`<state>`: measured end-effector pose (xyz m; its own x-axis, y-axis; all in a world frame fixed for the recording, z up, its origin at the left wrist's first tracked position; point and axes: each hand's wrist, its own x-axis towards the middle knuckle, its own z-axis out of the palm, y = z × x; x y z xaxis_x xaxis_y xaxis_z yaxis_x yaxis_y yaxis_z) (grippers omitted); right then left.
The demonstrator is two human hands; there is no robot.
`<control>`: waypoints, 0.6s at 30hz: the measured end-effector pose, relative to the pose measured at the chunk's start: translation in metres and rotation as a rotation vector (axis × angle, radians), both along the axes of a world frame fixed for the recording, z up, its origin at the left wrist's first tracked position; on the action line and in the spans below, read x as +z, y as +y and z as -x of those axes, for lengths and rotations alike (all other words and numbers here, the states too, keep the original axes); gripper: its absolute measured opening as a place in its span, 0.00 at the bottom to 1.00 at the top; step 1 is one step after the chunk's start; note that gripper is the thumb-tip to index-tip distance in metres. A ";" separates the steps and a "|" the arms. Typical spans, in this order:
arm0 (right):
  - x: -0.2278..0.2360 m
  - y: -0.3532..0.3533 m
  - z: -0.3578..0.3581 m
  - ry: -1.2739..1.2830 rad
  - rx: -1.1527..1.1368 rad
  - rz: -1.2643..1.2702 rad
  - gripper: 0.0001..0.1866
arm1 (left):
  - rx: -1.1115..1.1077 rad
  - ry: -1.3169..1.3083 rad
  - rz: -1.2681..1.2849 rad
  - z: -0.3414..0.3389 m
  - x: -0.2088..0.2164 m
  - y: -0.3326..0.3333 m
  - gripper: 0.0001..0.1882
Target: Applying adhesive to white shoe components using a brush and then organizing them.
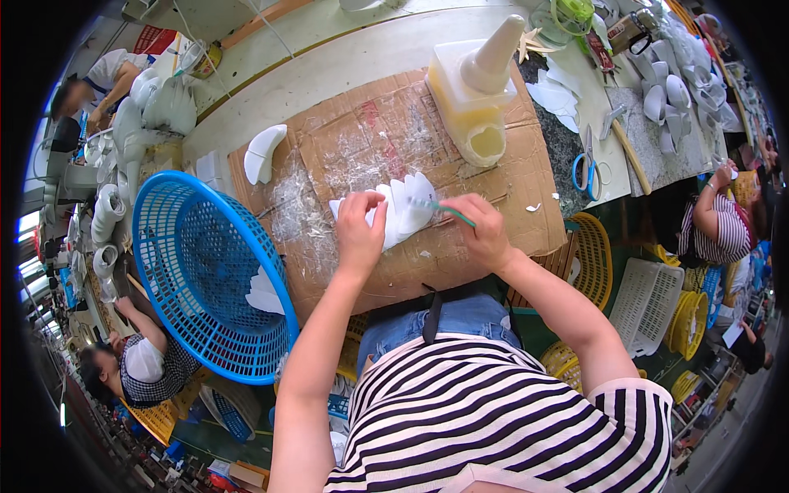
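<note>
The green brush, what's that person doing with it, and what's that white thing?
The person's right hand holds a green brush with its bristles at the right end of a white, scalloped piece. The left hand is at the piece's other end. It lies on cardboard, with a bottle of yellowish liquid beyond the right hand. A blue basket is on the left.

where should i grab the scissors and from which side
Best by the blue handles, probably from the near side, with the right hand once the brush is out of it. The scissors lie with their handles toward the person and the blades pointing away, so fingers need not cross the blades.
</note>
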<state>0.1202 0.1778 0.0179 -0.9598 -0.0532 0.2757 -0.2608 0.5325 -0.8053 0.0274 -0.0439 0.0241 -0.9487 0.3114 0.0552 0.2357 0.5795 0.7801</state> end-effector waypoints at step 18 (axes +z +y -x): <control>-0.005 -0.005 -0.034 0.046 -0.007 -0.058 0.21 | -0.279 -0.134 0.311 0.056 -0.032 0.070 0.13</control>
